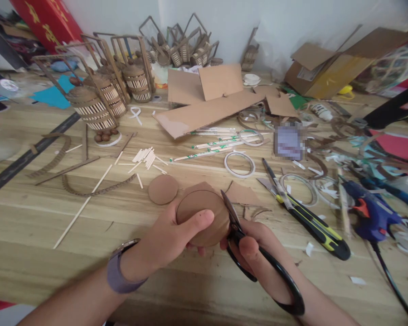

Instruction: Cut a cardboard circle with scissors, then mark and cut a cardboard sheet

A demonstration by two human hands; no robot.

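Observation:
My left hand (170, 237) grips a round brown cardboard disc (199, 213), thumb pressed on top. My right hand (261, 253) is closed through the black handles of a pair of scissors (240, 235), whose blades cut along the disc's right edge. A second, smaller cardboard disc (163, 189) lies flat on the wooden floor just beyond my left hand. Brown cardboard offcuts (243, 195) lie behind the scissor blades. A watch with a purple strap sits on my left wrist.
A yellow-black utility knife (309, 222) and blue glue gun (370, 213) lie right. Tape rings (239, 164), wooden sticks (146, 158), cardboard sheets (204, 106) and woven cardboard lanterns (95, 99) fill the back. An open box (329, 68) stands far right.

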